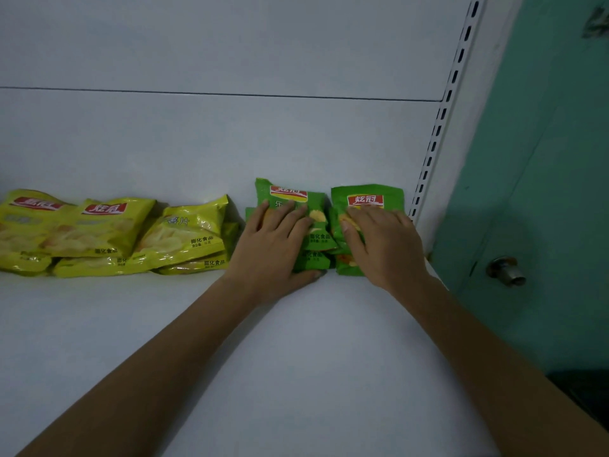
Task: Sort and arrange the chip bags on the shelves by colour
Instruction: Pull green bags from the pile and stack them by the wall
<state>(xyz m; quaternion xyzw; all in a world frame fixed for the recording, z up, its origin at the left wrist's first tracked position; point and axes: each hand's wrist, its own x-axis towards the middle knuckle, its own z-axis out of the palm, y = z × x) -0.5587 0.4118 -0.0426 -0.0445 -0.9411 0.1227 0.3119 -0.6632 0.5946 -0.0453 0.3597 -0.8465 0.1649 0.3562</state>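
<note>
Left hand [273, 245] lies open, fingers spread flat on the left green chip bags [318, 242]. Right hand [382, 245], also flat and open, presses the right green chip bags [365, 194] just beside. Both stacks sit on the white shelf [296, 341]. Yellow chip bags [108, 232] lie left of the left hand; a slotted upright [441, 117] stands right of the right hand.

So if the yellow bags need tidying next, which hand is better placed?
Probably the left hand. It lies on the left green stack, right beside the yellow bags. The right hand lies on the right green stack, farther off, and would have to cross over the left one.
</note>
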